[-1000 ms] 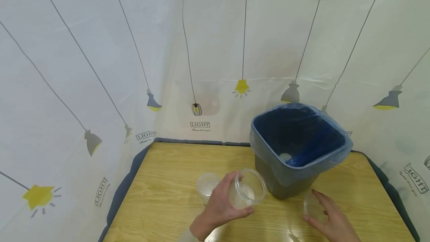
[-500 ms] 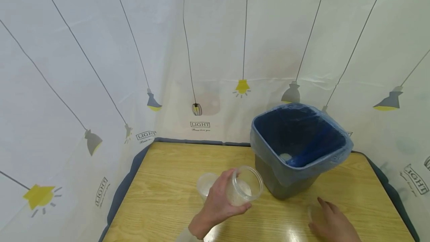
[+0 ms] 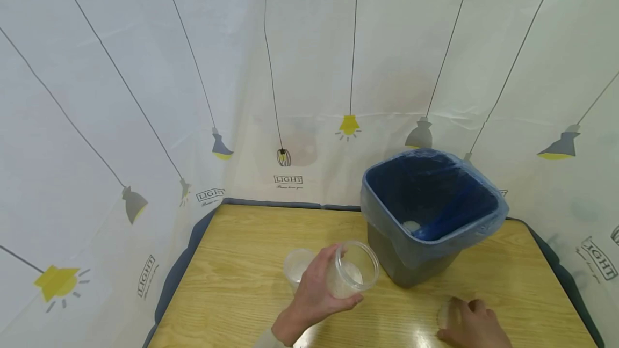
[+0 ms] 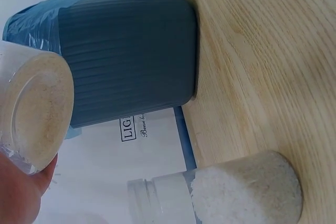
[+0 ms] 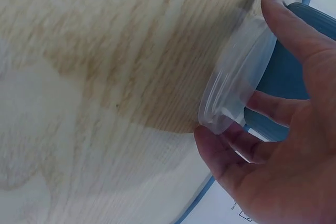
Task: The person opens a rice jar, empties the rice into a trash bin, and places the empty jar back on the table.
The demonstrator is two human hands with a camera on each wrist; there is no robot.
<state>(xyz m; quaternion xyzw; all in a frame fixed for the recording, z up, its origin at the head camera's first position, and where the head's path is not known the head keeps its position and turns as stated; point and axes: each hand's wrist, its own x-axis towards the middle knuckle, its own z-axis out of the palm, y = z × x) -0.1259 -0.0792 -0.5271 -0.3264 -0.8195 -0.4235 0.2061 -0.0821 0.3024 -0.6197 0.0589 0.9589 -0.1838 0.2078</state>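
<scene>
My left hand [image 3: 311, 297] grips a clear plastic jar [image 3: 355, 270], tilted, with its open mouth up and to the right. Pale, off-white matter shows through the jar's bottom in the left wrist view. At the right, my right hand [image 3: 476, 326] holds a clear, shallow round lid [image 5: 239, 74] by its edge, fingers and thumb spread around it, low over the table. A second clear jar [image 4: 244, 190] stands upright to the left of my left hand, filled partway with whitish, grainy matter; my left hand partly covers it in the head view.
A grey bin [image 3: 411, 259] with a blue liner [image 3: 435, 192] stands on the wooden table [image 3: 242, 262] beyond and between my hands. A small pale item [image 3: 411, 226] lies inside it. A white curtain [image 3: 309, 69] printed with lamps surrounds the table's back and sides.
My right hand has drawn nearer to me with the lid, which now sits lower in the head view. My left hand and its jar have shifted slightly left.
</scene>
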